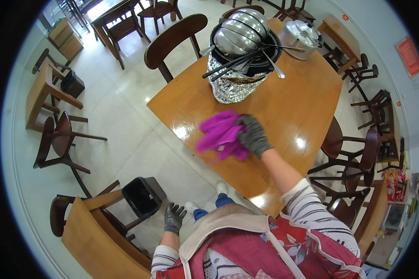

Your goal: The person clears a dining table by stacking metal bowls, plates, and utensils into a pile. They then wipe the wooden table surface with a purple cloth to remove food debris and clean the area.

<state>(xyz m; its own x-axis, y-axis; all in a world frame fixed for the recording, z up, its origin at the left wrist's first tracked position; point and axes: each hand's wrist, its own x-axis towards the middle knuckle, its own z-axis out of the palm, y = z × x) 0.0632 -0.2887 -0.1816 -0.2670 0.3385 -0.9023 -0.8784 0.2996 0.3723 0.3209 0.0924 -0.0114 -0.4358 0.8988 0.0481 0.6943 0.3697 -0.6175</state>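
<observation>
My right hand, in a dark grey glove, grips a bunched magenta cloth against the wooden tabletop, near its left edge. The cloth looks slightly blurred. My left hand, gloved the same way, hangs beside my body with its fingers apart and nothing in it. Beyond the cloth stands a foil-wrapped pot with a black rim. Stacked steel bowls lie tilted in it, along with black chopsticks and metal spoons. A lidded metal pot sits behind, to the right.
A black waste bin stands on the tiled floor at lower left, beside another wooden table. A dark wooden chair is at the table's far left side, and more chairs crowd the right. Cardboard boxes stand by the far wall.
</observation>
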